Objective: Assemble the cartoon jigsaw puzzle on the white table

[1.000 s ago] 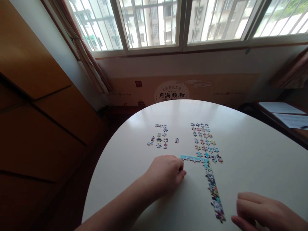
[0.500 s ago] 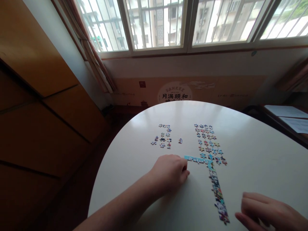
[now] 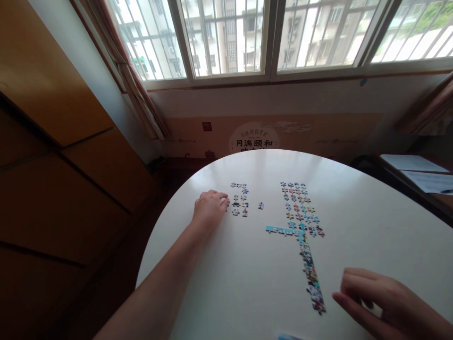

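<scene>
My left hand (image 3: 209,206) reaches over the left side of the white table, its thumb and fingers stretched out and apart. Its fingertips meet the left edge of a small group of loose jigsaw pieces (image 3: 240,205), partly covering some; whether one is gripped is not clear. To the right of this group lies a single jigsaw piece (image 3: 261,206). Joined pieces form a strip, with a light-blue arm (image 3: 283,231) and a longer, darker arm (image 3: 310,276) running toward me. My right hand (image 3: 380,297) is right of the strip, fingers curled, thumb apart, nothing visible in it.
Rows of loose jigsaw pieces (image 3: 297,203) lie beyond the strip's corner. The round white table (image 3: 219,283) curves around them. A blue object (image 3: 288,337) shows at the bottom edge. Papers (image 3: 414,163) rest on a dark surface at right; a wooden cabinet (image 3: 71,189) stands left.
My left hand has moved from beside the light-blue arm's end to the far-left loose pieces, its fingers now extended. The camera view has shifted slightly; my right hand stays near the strip.
</scene>
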